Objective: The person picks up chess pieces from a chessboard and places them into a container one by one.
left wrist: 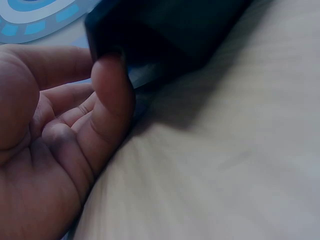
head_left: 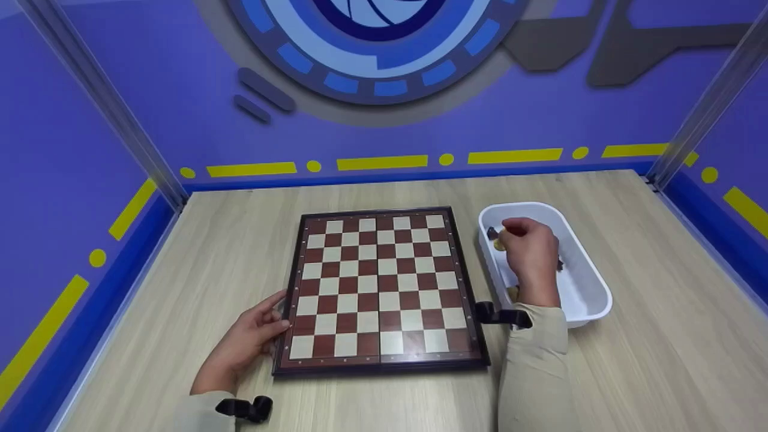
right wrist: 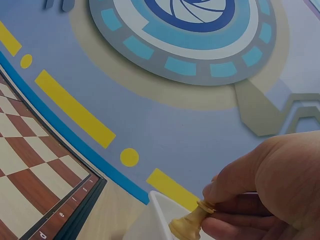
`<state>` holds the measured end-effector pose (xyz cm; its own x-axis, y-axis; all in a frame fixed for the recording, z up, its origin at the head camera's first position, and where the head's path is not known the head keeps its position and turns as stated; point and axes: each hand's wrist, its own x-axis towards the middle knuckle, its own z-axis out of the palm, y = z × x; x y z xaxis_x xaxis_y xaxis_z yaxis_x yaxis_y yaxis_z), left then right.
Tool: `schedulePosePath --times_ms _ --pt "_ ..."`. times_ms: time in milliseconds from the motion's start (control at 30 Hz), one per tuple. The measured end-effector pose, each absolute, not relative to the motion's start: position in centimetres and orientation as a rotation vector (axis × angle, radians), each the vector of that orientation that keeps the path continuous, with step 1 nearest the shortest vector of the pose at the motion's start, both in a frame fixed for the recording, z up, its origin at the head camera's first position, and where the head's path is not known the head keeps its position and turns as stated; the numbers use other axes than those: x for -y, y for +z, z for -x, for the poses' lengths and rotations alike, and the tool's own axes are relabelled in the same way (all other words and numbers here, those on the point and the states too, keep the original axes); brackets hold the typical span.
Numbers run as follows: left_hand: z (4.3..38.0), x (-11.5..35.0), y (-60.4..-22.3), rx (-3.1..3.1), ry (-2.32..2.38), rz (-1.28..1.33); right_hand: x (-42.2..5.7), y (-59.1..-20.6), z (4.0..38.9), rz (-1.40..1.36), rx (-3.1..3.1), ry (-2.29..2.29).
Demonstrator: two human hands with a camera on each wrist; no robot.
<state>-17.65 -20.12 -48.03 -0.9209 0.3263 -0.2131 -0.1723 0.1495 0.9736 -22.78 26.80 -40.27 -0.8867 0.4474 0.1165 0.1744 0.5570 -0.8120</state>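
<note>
A folding chessboard [head_left: 378, 288] with brown and cream squares lies in the middle of the table. My left hand [head_left: 249, 336] grips its left edge near the front corner. The left wrist view shows fingertips [left wrist: 110, 80] against the dark side of the board [left wrist: 150, 30]. Over the white plastic tub [head_left: 585, 282], to the right of the board, my right hand [head_left: 531, 255] pinches a pale gold chess piece [right wrist: 187, 226]. The piece's wide base points down and left in the right wrist view; its top is hidden by the fingers.
Inside the tub lie a dark chess piece [head_left: 492, 233] and a gold one [head_left: 513, 293], with another dark one [head_left: 560, 264] partly behind my wrist. The wooden table [head_left: 240, 240] is enclosed by blue printed panels [head_left: 384, 144] at the back and sides.
</note>
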Motion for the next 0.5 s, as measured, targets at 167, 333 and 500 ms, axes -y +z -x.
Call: schedulePosePath --times_ms 167,333,500 --pt "17.74 20.14 -48.02 -2.055 1.824 -0.152 -26.68 -40.02 22.75 0.563 2.517 1.277" --pt "17.8 20.14 -47.98 -2.067 1.816 -0.146 -26.53 -39.85 22.84 0.549 2.513 1.256" --pt "17.66 20.19 -48.09 -2.068 1.815 -0.141 -26.37 -39.75 22.78 0.543 2.536 1.259"
